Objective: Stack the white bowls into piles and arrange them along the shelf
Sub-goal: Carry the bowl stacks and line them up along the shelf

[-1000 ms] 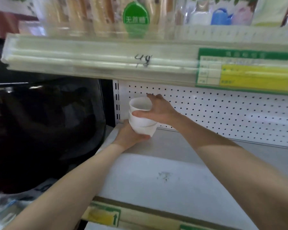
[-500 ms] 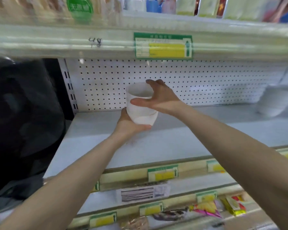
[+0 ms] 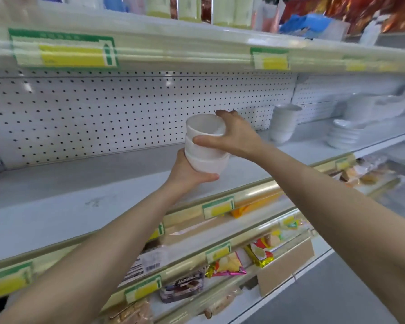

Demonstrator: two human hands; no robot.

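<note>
1. Now the left hand (image 3: pixel 186 176) cups the bottom of a pile of white bowls (image 3: pixel 205 160), its thumb curled under the pile.
2. The right hand (image 3: pixel 236 139) grips the pile's top, thumb across the front, fingers over the far rim.
3. The pile is held slightly tilted above the shelf (image 3: pixel 56 206), in front of the pegboard (image 3: pixel 103 113).
4. Another bowl pile (image 3: pixel 283 125) stands on the shelf further right, near stacked dishes (image 3: pixel 343 136).

Left hand (image 3: pixel 185 177) cupped below, right hand (image 3: pixel 236 136) gripping above
</note>
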